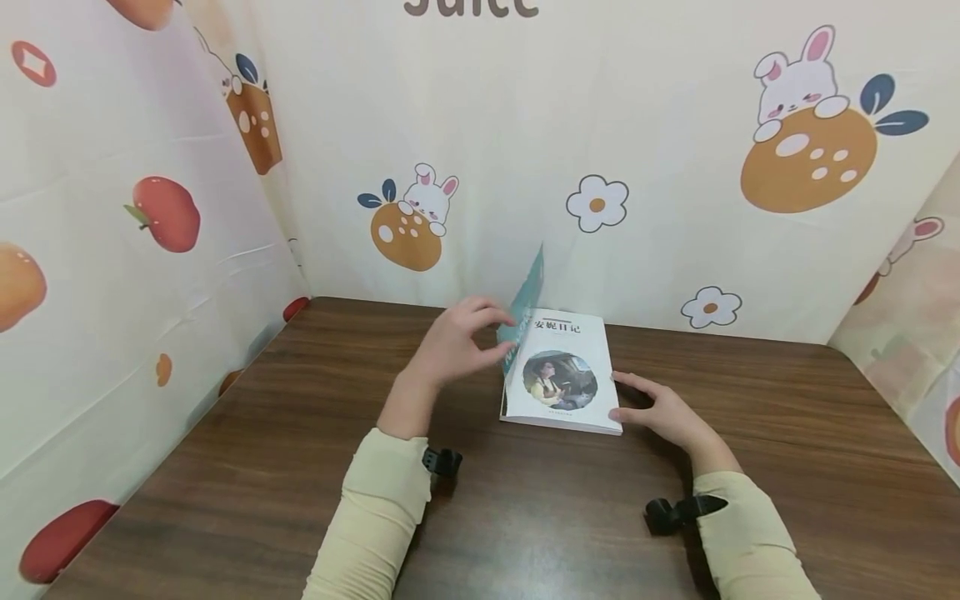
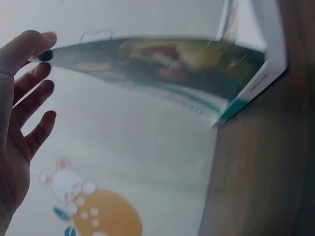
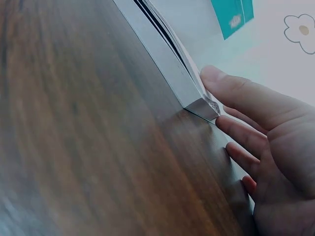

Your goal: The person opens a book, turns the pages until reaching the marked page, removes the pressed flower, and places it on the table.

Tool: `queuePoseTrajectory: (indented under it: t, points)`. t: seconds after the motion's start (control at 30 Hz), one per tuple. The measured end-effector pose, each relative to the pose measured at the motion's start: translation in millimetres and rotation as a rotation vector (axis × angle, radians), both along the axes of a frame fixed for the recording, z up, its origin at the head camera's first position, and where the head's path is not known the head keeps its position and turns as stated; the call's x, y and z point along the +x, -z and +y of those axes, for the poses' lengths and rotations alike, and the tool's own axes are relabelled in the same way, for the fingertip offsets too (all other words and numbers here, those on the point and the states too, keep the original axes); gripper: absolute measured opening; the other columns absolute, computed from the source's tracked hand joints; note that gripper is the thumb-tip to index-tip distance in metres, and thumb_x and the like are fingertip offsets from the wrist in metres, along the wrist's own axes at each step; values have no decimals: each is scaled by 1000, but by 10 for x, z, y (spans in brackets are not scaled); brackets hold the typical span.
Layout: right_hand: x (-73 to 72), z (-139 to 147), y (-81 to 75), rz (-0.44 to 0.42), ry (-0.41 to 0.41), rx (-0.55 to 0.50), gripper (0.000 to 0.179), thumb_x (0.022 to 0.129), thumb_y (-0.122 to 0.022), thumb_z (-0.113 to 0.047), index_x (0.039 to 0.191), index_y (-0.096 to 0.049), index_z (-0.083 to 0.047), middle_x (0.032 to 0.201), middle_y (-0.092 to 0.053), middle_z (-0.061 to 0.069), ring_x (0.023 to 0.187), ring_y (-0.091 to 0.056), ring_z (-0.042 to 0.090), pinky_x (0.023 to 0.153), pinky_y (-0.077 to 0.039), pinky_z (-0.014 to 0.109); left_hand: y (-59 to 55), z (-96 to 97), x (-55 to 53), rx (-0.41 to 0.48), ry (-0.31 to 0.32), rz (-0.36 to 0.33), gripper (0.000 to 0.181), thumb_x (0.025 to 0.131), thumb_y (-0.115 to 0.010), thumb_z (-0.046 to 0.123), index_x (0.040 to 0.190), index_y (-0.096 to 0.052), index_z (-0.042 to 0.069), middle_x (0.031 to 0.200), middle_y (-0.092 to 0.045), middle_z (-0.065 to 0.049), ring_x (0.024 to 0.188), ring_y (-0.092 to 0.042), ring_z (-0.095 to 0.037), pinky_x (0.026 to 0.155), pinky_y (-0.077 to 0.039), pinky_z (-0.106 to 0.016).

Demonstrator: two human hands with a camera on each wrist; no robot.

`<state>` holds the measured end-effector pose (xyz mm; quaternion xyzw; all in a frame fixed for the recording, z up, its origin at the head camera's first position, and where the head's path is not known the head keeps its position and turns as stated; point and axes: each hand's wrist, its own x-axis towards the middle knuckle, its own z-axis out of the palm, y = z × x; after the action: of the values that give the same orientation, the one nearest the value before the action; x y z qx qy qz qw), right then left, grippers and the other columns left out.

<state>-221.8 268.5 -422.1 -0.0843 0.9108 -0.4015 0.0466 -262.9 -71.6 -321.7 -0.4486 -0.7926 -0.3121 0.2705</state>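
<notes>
A paperback book (image 1: pixel 592 333) lies face up on the wooden table, its white page printed with Chinese characters and a round picture. Its teal-edged cover (image 1: pixel 529 287) stands raised along the left side. My left hand (image 1: pixel 461 342) pinches the free end of that cover (image 2: pixel 157 64) between thumb and forefinger, the other fingers loose below. At the book's right edge, near its front corner, my right hand (image 1: pixel 667 414) rests with fairly straight fingers. In the right wrist view, the right thumb (image 3: pixel 231 88) touches the page edges (image 3: pixel 172 49) and the fingers lie beside the corner.
The brown wooden table (image 1: pixel 540 508) runs back to a pale cloth backdrop (image 1: pixel 510 125) with rabbits, fruit and flowers. Similar cloth hangs at both sides. Black straps with small cameras sit on the left wrist (image 1: pixel 442 462) and right wrist (image 1: pixel 678 512).
</notes>
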Motion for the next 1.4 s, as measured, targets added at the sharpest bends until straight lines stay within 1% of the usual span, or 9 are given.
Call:
queuePoseTrajectory:
  t: [0.17,0.37,0.43,0.6,0.73,0.87,1.07,1.2,1.4]
  points:
    - [0,6,-4,7,-1,8,74,76,-73,-42,138,-44,-13,141,-36,23,129,-28,43,98,-24,60,-76,-221,12,17,-50,-148,22,72,-80,16,90,-71,7,91,-62,0,86,-52,-14,78,-46,-28]
    - [1,4,-8,4,-8,-3,73,76,-73,-41,137,-44,-12,141,-35,24,130,-27,43,98,-23,61,-84,-527,9,20,-130,-496,27,73,-79,25,95,-69,13,92,-59,2,88,-53,-17,77,-48,-34]
    - [0,4,-6,-4,-7,-3,74,77,-73,-41,138,-44,-12,142,-34,23,130,-26,43,98,-22,61,-66,-642,-9,19,-160,-600,30,73,-79,30,96,-69,14,92,-59,1,87,-53,-19,76,-48,-35]
    - [-5,-5,-8,-26,-3,7,74,77,-72,-42,138,-43,-12,143,-31,25,130,-24,45,97,-21,64,21,-922,-71,0,-205,-800,35,75,-76,37,100,-70,13,94,-62,-4,86,-51,-24,73,-47,-35]
    - [-6,-10,-13,-38,-2,5,74,78,-71,-41,139,-42,-12,144,-29,25,130,-22,46,96,-20,65,140,-1132,-116,-49,-256,-927,32,80,-72,34,101,-71,10,97,-64,-5,89,-52,-24,78,-46,-39]
    - [-2,-5,-12,-29,-5,-5,73,78,-72,-40,138,-43,-11,143,-30,25,130,-23,45,97,-20,64,263,-1246,-155,-81,-273,-990,27,82,-71,27,102,-71,9,99,-65,-5,94,-51,-24,83,-44,-40]
    - [3,-10,-19,-34,-5,-7,73,78,-72,-40,138,-43,-11,143,-29,26,131,-23,46,97,-20,64,435,-1299,-207,-54,-190,-1018,38,81,-72,19,116,-62,6,89,-56,-8,86,-49,-24,76,-42,-34]
    - [-1,-11,-19,-38,-3,-1,73,78,-72,-41,138,-43,-11,144,-28,26,131,-22,46,97,-20,65,562,-1331,-248,-74,-173,-1069,48,81,-72,19,125,-56,6,86,-51,-8,82,-47,-23,71,-40,-32]
    - [-9,-8,-12,-36,-6,-6,73,78,-72,-41,138,-43,-11,144,-28,25,131,-21,46,97,-19,65,692,-1333,-287,-157,-256,-1151,50,79,-74,24,125,-58,11,86,-52,-6,84,-46,-21,73,-38,-32]
